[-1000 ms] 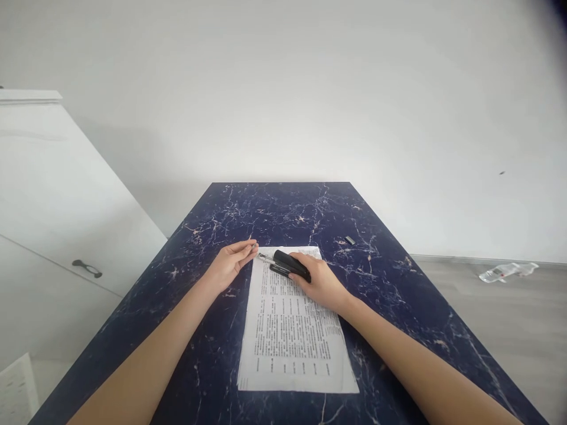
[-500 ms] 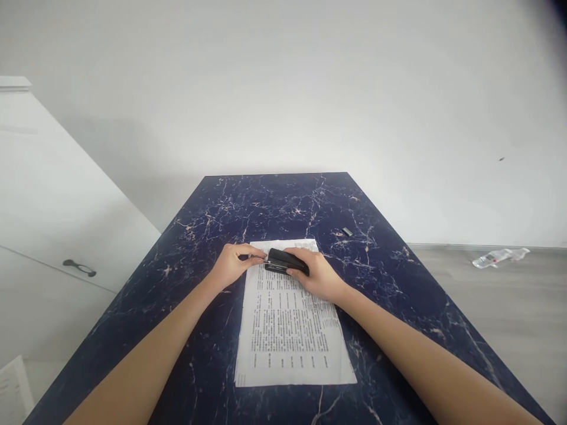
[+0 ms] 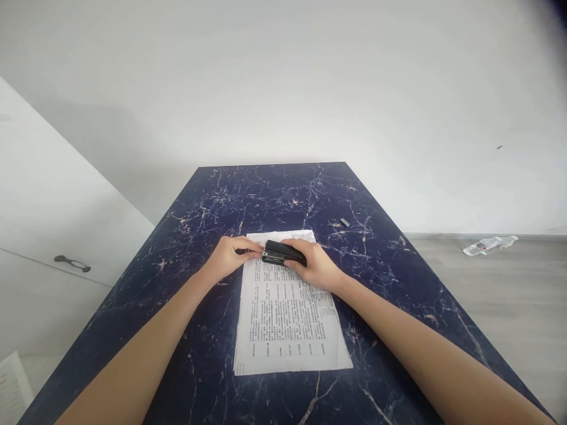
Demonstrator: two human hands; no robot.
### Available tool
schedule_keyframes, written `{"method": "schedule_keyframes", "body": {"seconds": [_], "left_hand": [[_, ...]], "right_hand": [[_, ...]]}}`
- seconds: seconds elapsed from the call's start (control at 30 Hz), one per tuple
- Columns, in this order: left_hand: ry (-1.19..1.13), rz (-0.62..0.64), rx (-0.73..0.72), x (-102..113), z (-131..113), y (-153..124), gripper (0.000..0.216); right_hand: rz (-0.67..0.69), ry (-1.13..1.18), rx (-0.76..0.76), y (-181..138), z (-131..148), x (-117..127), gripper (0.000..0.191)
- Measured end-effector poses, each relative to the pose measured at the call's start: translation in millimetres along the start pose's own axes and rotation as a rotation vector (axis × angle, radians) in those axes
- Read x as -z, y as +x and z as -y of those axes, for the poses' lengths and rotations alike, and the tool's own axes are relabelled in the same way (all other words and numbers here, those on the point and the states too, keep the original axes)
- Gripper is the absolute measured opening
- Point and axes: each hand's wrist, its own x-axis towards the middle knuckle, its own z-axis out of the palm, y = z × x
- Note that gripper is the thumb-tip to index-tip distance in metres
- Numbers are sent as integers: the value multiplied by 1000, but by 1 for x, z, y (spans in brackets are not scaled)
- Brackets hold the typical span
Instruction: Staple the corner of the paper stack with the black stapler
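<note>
A black stapler (image 3: 283, 252) is gripped in my right hand (image 3: 315, 264), fingers over its top and thumb along the lower side. Its front end points left, above the upper part of a stack of printed paper sheets (image 3: 290, 319). My left hand (image 3: 229, 255) is closed in a pinch right at that front end. Between its fingertips is something thin and small that I cannot make out. The sheets lie flat on the dark blue marbled table (image 3: 212, 330), their top partly covered by both hands and the stapler.
A small grey strip, perhaps staples (image 3: 344, 222), lies on the table beyond the paper to the right. White cabinet fronts with a dark handle (image 3: 72, 263) stand at the left. A clear plastic wrapper (image 3: 487, 245) is on the floor at the right, near the wall.
The whole view has shifted slightly, so everything appears a little higher and further left. Both hands keep about the same hold at the stapler.
</note>
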Motion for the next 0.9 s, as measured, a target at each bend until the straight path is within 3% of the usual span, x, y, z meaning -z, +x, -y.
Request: {"method": "schedule_keyframes", "body": {"seconds": [0.4,0.9], "left_hand": [[20,-68,-20,-2,5,0,11],[48,2,-54,0,1,1,10]], "right_hand": [[-4,-3,11,1,0,0,35],[-5,-4,1,1,1,1,36]]}}
